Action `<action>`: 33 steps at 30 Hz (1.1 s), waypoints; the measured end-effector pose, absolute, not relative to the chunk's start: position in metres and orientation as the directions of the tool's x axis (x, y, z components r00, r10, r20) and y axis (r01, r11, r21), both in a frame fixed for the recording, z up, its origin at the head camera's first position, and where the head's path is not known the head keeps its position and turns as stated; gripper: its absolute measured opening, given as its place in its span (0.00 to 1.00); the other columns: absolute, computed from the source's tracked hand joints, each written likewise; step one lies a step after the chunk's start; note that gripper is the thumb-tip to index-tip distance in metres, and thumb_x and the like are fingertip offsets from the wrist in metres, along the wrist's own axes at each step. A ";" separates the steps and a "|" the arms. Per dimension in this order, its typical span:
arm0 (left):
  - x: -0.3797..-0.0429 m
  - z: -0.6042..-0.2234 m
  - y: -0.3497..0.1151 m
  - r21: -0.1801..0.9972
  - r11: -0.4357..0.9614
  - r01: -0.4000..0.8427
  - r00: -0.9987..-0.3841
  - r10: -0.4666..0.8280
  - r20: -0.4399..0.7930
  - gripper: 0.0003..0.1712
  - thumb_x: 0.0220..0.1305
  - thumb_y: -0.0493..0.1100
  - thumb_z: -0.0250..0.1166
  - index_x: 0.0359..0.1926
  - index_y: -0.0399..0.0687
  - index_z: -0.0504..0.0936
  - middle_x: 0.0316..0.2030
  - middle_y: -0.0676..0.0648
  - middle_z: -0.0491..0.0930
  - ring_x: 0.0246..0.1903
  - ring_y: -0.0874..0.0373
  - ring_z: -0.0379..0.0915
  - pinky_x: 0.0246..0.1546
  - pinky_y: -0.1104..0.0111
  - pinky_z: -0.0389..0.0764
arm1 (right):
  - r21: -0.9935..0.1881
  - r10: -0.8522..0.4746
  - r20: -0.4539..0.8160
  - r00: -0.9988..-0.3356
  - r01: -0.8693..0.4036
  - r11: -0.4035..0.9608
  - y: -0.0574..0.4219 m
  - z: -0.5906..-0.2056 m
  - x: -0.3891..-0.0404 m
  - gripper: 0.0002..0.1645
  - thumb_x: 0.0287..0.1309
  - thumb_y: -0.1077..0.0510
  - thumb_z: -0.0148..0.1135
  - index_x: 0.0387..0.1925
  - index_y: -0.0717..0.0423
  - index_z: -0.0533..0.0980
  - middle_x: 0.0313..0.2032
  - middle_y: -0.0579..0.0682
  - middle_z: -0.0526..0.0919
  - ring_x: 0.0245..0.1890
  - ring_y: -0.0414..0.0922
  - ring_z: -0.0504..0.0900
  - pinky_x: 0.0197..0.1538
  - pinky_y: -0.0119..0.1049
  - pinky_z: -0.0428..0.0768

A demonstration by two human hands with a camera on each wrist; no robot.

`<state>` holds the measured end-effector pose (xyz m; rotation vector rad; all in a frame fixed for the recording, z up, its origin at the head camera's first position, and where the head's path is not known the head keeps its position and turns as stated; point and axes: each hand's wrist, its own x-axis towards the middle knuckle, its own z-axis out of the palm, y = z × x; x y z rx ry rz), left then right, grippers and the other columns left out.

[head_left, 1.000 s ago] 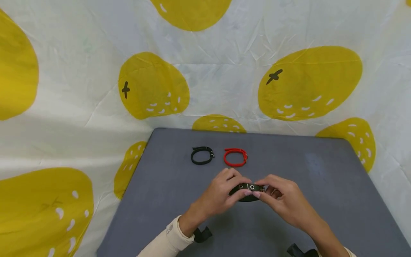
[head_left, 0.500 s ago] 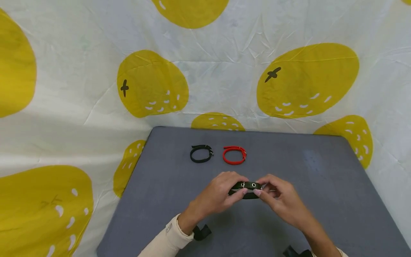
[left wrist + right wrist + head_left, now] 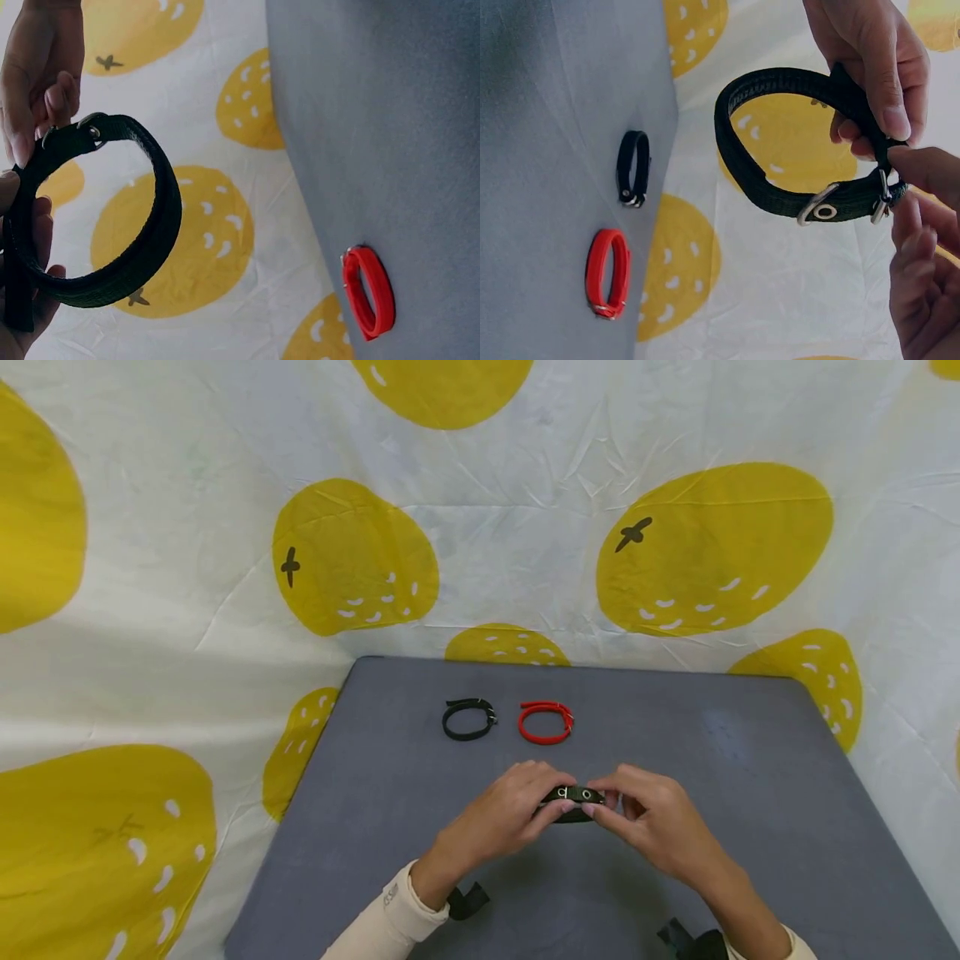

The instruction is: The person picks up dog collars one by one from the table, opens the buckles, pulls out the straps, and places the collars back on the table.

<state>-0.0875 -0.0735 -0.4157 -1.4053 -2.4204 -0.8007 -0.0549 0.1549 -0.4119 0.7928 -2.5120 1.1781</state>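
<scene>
A dark green pet collar (image 3: 576, 794) with metal eyelets is held up in both hands, closed into a loop. My left hand (image 3: 504, 810) pinches its strap on the left side, thumb below and fingers above. At the other side my right hand (image 3: 656, 818) grips the band near the metal buckle (image 3: 883, 199), with thumb and fingertips close to the left hand's. A D-shaped ring (image 3: 817, 204) and an eyelet show on the band in the right wrist view. The strap's end stands out past the left fingers in the left wrist view.
On the grey table (image 3: 390, 860), beyond the hands, lie a black collar (image 3: 467, 737) and, to its right, a red collar (image 3: 546, 739), both buckled into loops. A white cloth (image 3: 510, 552) printed with yellow fruit hangs behind and beside the table.
Both hands have shifted slightly left with the green collar, and the metal loop and eyelets on it show in slightly different places between the fingers. The black and red collars stay put.
</scene>
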 end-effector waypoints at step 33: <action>-0.085 -0.416 -0.081 0.388 0.305 0.870 -0.477 0.723 0.499 0.12 0.67 0.45 0.60 0.49 0.48 0.75 0.39 0.57 0.72 0.36 0.69 0.63 0.40 0.82 0.65 | -0.862 -0.453 0.435 -0.778 -0.505 0.040 0.152 -0.418 -0.067 0.18 0.47 0.79 0.61 0.35 0.56 0.77 0.24 0.45 0.71 0.18 0.38 0.66 0.19 0.30 0.68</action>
